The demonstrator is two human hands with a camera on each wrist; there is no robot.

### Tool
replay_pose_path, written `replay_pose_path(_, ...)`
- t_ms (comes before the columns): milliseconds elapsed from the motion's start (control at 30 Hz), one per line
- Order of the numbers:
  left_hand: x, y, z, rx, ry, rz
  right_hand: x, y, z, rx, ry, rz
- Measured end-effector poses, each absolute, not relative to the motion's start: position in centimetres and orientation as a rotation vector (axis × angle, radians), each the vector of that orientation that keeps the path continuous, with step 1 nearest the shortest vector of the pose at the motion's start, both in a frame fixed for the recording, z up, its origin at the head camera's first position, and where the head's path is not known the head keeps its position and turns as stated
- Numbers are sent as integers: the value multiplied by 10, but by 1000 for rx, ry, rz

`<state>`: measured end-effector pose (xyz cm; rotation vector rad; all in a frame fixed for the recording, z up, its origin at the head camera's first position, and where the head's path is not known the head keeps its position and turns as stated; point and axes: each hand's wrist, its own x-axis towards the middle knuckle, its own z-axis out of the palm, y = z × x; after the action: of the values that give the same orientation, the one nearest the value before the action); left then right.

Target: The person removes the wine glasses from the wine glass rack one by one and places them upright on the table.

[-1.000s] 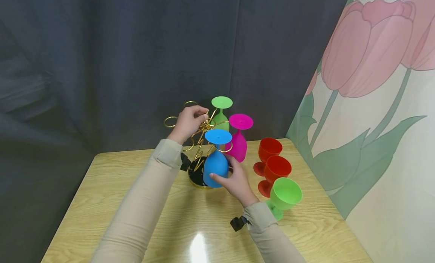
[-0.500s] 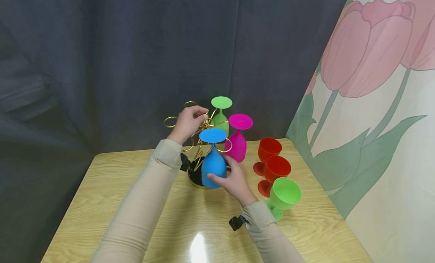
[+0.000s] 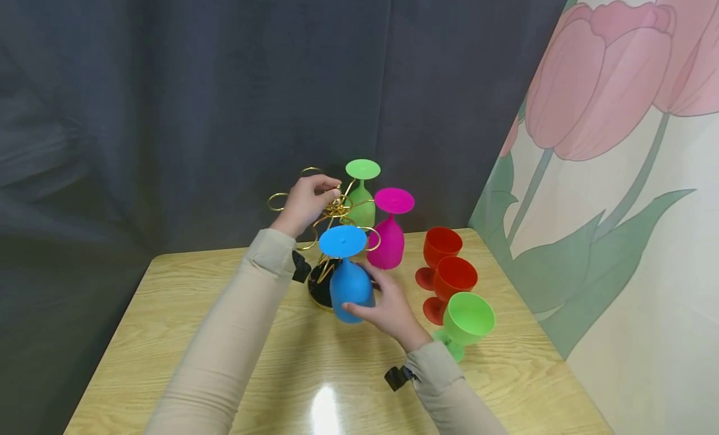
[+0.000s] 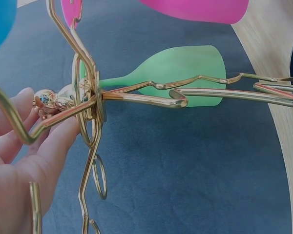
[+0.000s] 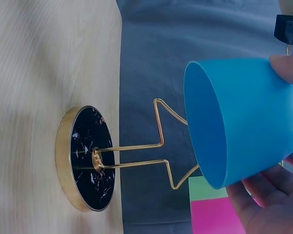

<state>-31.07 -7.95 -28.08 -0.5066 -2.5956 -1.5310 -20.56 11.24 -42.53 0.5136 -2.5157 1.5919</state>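
Observation:
My left hand (image 3: 303, 205) pinches the ball-shaped knob (image 4: 48, 101) on top of a gold wire goblet rack (image 4: 136, 97). In my right hand (image 3: 393, 307) is a blue goblet (image 3: 351, 288), gripped round its bowl, upside down at the front of the rack. Its foot stands just left of a front ring (image 3: 373, 238), and its open mouth faces down toward the table in the right wrist view. A green goblet (image 3: 362, 204) and a magenta goblet (image 3: 387, 243) hang upside down from other rings. The rack stands on a round black, gold-edged base (image 5: 93, 158).
Two red goblets (image 3: 442, 243) and a light green goblet (image 3: 469, 316) stand upright in a row on the wooden table (image 3: 168, 335), right of my right hand. Behind the table hangs a dark curtain (image 3: 253, 98); a tulip-patterned wall hanging (image 3: 595, 173) borders the right side.
The blue goblet has shifted left and nearer to me, its foot moving away from the front ring. My right hand moved with it. The left hand keeps its hold on the knob.

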Motion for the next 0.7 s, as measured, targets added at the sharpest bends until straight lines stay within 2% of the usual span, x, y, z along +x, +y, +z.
replay_pose_path(467, -309, -68, -275, -453, -2608, -1416, -180, 136, -444, 544, -2578, 1435)
replay_pose_path(700, -307, -56, -271, -411, -2654, -1255, -176, 148, -453, 559, -2641, 1199)
